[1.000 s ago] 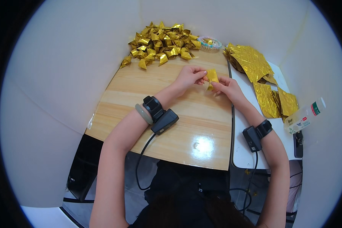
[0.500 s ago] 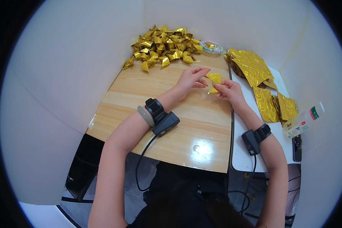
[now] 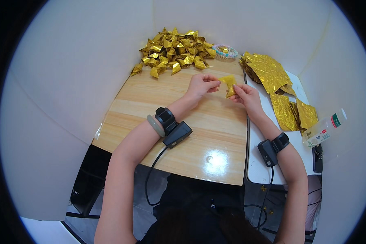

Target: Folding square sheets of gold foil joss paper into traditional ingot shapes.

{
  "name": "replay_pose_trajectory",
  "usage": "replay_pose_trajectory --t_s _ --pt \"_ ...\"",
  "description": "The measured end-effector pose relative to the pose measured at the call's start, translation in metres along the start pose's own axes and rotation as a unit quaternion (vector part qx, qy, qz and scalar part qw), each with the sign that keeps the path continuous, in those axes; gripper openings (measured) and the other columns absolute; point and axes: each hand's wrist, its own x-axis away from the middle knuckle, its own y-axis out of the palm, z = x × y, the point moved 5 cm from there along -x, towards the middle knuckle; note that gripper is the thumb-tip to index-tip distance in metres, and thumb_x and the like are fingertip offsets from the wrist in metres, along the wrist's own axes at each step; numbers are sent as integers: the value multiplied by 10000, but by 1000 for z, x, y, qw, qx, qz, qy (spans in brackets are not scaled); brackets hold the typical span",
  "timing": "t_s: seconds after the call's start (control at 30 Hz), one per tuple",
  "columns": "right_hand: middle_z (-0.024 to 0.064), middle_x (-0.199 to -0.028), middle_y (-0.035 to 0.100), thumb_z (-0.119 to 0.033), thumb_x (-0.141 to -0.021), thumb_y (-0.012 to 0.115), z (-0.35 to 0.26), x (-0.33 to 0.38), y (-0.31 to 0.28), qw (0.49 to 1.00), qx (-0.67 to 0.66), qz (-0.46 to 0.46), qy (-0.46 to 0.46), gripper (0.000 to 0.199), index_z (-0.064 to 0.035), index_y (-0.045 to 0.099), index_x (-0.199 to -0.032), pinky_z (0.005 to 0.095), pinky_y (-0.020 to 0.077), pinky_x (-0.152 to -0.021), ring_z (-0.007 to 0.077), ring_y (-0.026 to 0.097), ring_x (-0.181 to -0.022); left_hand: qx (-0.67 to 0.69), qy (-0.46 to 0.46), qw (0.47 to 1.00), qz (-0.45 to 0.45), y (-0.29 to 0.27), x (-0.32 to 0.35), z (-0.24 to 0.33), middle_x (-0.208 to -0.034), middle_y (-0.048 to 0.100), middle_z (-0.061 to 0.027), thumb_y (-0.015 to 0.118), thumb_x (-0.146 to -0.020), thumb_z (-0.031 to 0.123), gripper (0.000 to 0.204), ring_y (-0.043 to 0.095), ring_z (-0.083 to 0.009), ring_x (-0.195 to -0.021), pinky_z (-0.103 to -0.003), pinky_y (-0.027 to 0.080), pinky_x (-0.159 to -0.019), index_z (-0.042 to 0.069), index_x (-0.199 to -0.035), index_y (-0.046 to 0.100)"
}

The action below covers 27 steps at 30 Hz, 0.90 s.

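Above the wooden tabletop (image 3: pixel 166 118), a partly folded piece of gold foil paper (image 3: pixel 229 81) is held between both hands. My left hand (image 3: pixel 203 86) is closed, with thumb and fingers pinching its left end. On the other side my right hand (image 3: pixel 246 96) grips the lower right part between thumb and fingers. Part of the paper is hidden behind the right fingertips. A heap of folded gold paper ingots (image 3: pixel 175 49) lies at the far side of the tabletop, beyond my left hand.
Flat gold foil sheets (image 3: pixel 268 71) are stacked on a white side table (image 3: pixel 258 162), with more sheets (image 3: pixel 284 112) nearer. A clear plastic bottle (image 3: pixel 325 128) and a dark phone (image 3: pixel 317 158) are at the right. A beaded ring-shaped basket (image 3: pixel 225 51) sits beside the heap.
My left hand has closed on the paper's left end, where its fingers were spread before. The paper's top now stretches out toward the left hand. My right hand keeps its hold.
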Motion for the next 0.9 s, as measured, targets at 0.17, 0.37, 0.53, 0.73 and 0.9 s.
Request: replay_pose_trajectory --t_s 0.17,0.37,0.53,0.73,0.9 --pt "58 -829 626 -170 -868 528 -5 -1 -5 997 54 46 -42 226 7 585 -997 193 477 -655 90 603 -744 -1 -40 999 -16 3 4 1 -858 625 -70 602 -810 145 200 600 -107 -747 -204 483 -656 9 -956 586" --pt "65 -945 631 -84 -813 571 -12 2 6 962 195 8 -193 293 -35 568 -1101 228 489 -691 131 609 -795 0 14 997 -80 25 10 3 -887 616 -70 598 -815 163 257 589 -105 -780 -207 468 -689 -6 -1007 571" --pt "82 -995 616 -42 -790 592 -21 6 13 955 212 -16 -209 296 -27 573 -1085 235 489 -699 123 600 -821 15 54 994 -95 23 7 -2 -832 623 -59 632 -786 183 242 577 -94 -736 -217 460 -654 -11 -926 601" --pt "86 -956 619 -100 -798 611 -8 1 5 975 182 -38 -123 231 6 588 -1002 234 486 -692 111 594 -838 -148 85 984 -56 18 9 6 -714 622 -45 668 -743 270 294 550 -79 -650 -236 437 -585 -11 -822 634" --pt "59 -943 620 -131 -818 592 -1 2 9 994 42 -86 -44 262 10 564 -1037 229 479 -700 113 594 -848 -194 46 977 -82 19 10 5 -775 606 -21 584 -821 261 288 531 -62 -687 -204 442 -628 -8 -918 626"
